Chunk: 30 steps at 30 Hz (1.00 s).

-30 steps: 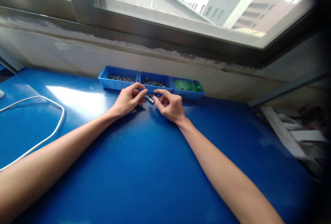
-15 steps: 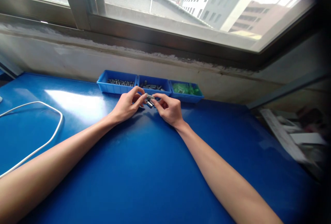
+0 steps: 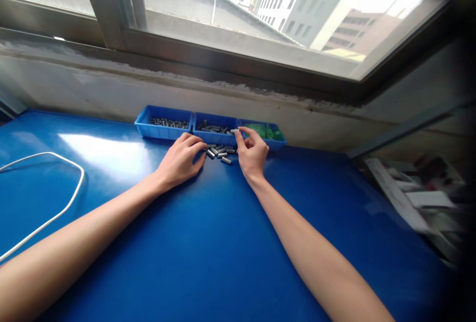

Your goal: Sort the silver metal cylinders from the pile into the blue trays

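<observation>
My left hand (image 3: 179, 161) lies on the blue table (image 3: 208, 242) with its fingers curled, fingertips at the left side of a small pile of grey metal pieces (image 3: 220, 152). My right hand (image 3: 253, 152) is just right of the pile. Its thumb and forefinger pinch one small metal piece (image 3: 234, 131) at the front rim of the middle blue bin (image 3: 214, 136). That bin holds more grey pieces. The left blue bin (image 3: 161, 132) holds small dark pieces. The right blue bin (image 3: 278, 142), partly behind my right hand, holds green parts.
The three bins stand in a row against the wall under a window. A white cable (image 3: 40, 153) loops over the table's left part. Off the table's right edge, lower down, lie white boards and clutter (image 3: 412, 198).
Both hands were pinching a piece together above the pile. My right hand has since moved up to the middle bin's rim with a piece, and my left hand has dropped onto the table.
</observation>
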{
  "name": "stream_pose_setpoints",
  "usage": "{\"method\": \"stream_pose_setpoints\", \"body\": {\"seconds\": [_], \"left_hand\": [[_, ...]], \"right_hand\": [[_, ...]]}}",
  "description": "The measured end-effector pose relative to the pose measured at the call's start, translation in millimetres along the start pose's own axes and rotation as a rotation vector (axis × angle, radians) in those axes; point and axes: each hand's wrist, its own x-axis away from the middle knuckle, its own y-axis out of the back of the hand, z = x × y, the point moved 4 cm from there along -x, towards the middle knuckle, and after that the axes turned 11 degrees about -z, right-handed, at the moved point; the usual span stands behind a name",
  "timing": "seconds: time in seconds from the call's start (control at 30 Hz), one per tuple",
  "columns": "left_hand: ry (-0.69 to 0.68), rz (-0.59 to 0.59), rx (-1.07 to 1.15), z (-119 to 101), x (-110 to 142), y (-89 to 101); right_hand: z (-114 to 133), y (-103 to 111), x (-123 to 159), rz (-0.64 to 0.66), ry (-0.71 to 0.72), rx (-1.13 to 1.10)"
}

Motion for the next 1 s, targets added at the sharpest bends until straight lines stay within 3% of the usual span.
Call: {"method": "stream_pose_setpoints", "body": {"seconds": [0.17,0.6,0.87,1.0], "left_hand": [[-0.131,0.09,-0.004,-6,1,-4.7],[-0.09,0.13,0.014,-4,1,-5.3],[-0.09,0.123,0.019,-3,2,-6.3],[-0.083,0.128,0.018,-3,2,-6.4]], "right_hand": [[-3,-4,0,0.096,-0.081,-0.06],[6,-3,5,0.129,-0.007,-0.047],[28,9,25,0.323,0.319,0.25],[30,14,28,0.517,0.398,0.303]]}}
